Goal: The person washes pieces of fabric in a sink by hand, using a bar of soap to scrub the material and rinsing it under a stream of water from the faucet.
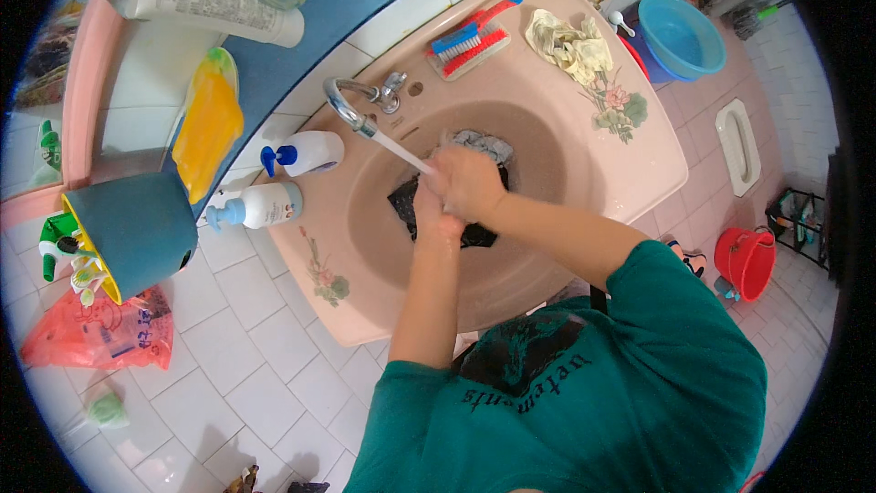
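Observation:
My left hand [435,210] and my right hand [471,184] are pressed together over the basin [538,151] of a pink sink. Water from the chrome faucet [345,108] runs down onto them. Both hands look closed, fingers curled against each other; whatever lies between them, if anything, is hidden. Beneath them a dark speckled cloth [401,205] rests in the basin. A wet grey cloth [484,142] lies behind my right hand, partly covered by it.
A white pump bottle with a blue top [315,152] and a light-blue-topped pump bottle [272,205] stand left of the basin. Red and blue brushes [467,41] and a crumpled cream cloth [570,44] lie on the far rim. A blue basin [683,36] and red bucket [745,263] stand on the right.

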Action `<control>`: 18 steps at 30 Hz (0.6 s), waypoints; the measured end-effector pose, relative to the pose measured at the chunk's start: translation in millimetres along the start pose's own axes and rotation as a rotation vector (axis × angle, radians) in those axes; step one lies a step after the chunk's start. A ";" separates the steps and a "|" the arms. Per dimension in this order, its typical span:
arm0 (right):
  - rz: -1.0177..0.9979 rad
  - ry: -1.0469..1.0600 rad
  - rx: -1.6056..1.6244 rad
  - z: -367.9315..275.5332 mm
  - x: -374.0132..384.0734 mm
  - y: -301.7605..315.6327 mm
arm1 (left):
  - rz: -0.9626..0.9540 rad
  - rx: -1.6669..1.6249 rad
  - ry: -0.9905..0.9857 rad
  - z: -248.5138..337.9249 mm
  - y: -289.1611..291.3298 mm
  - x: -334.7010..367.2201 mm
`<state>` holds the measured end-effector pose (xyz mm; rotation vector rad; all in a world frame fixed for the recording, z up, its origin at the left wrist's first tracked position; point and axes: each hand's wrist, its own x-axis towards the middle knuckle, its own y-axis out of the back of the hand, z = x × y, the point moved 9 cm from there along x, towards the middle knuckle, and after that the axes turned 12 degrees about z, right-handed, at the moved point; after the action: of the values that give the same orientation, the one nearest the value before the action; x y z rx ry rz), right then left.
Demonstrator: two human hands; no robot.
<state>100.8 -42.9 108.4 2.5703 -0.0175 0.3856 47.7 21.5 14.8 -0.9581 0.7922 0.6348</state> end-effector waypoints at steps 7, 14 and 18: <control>-0.288 -0.074 -0.164 6.6 2.1 -16.4 | -0.152 -0.045 0.105 -0.8 -13.2 -6.6; -0.197 -0.192 0.266 42.0 25.8 -37.7 | 0.031 -0.126 0.129 3.0 -6.0 -25.1; -0.420 0.045 0.268 -54.2 -41.7 -20.9 | -0.432 -0.235 0.351 1.8 2.6 11.3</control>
<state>48.1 0.1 130.4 2.7292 0.6178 0.2992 52.6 25.6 5.0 -1.4324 0.7921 0.1845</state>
